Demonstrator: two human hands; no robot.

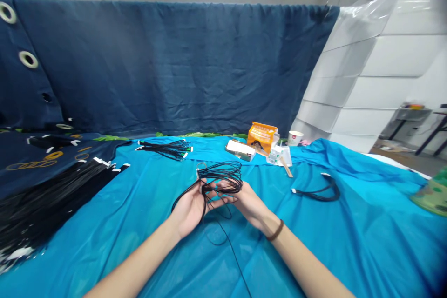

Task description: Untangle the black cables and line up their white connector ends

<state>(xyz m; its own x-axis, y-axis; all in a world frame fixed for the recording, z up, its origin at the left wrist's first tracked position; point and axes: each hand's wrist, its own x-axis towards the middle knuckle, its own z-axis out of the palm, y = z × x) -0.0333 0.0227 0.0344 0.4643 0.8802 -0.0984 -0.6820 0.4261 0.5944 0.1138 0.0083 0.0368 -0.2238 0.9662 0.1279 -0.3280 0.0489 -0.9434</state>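
Note:
A looped bundle of thin black cables (223, 174) is held up between my two hands over the blue cloth (157, 242). My left hand (188, 207) is closed around its left end, near a white connector. From the right, my right hand (246, 198) grips the looped strands, its fingers partly hidden behind them. One loose strand hangs from the bundle toward the front edge of the view. A small tan rubber band seems to sit by the bundle's upper left end.
On the left lies a large pile of black cables (52, 200), with rubber bands (31, 165) behind it. Another cable bundle (165, 148) rests at the back. A curved bundle (319, 193) lies right, near an orange package (261, 137), a small box (240, 149) and a paper cup (295, 138).

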